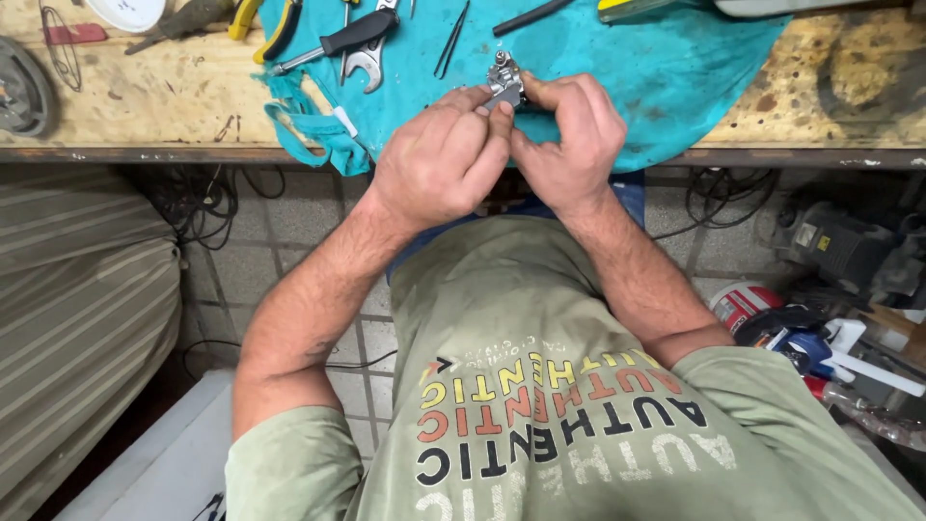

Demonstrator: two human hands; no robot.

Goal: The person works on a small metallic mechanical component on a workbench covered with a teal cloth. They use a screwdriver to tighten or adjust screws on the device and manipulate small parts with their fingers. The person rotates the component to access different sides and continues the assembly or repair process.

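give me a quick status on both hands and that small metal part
Left hand and right hand both pinching small grey metal part. Held above teal cloth on wooden bench. Open-end spanner nearby, nothing blocking.

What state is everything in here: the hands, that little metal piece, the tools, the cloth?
Left hand: closed, fingers pinching the metal part.
Right hand: closed on the same part.
Metal part: held by both hands above the cloth.
Teal cloth: spread on the bench, one corner hanging over the edge.
Wrench: lying flat on the cloth.
Tweezers: lying on the cloth, untouched.
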